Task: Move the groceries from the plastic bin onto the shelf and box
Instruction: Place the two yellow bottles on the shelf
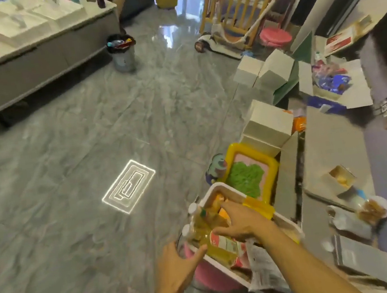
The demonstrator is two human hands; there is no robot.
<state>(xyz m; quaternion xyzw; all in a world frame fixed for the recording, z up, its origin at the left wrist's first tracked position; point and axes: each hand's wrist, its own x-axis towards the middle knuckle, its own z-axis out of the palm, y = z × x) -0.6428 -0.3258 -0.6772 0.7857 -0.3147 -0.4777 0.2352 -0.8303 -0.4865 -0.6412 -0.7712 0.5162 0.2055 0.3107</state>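
Note:
A white plastic bin (210,194) sits on the floor at the lower middle, packed with groceries: yellow bottles (200,231) with white caps, an orange packet (223,215), a red-and-white labelled packet (224,241). My right hand (238,222) reaches into the bin with fingers spread over the items; whether it grips one is unclear. My left hand (176,265) hovers open at the bin's near left edge, beside the bottles. A grey shelf (331,152) runs along the right, holding a small open carton (339,177) and bagged food (370,209). An open cardboard box (338,83) with blue packets stands farther back.
A yellow-rimmed toy tray (252,170) lies just beyond the bin. A pink basin (212,279) sits under the bin's near side. White boxes (268,121) stand by the shelf. A small waste bin (122,52) and a low grey table (28,62) are across the open tile floor.

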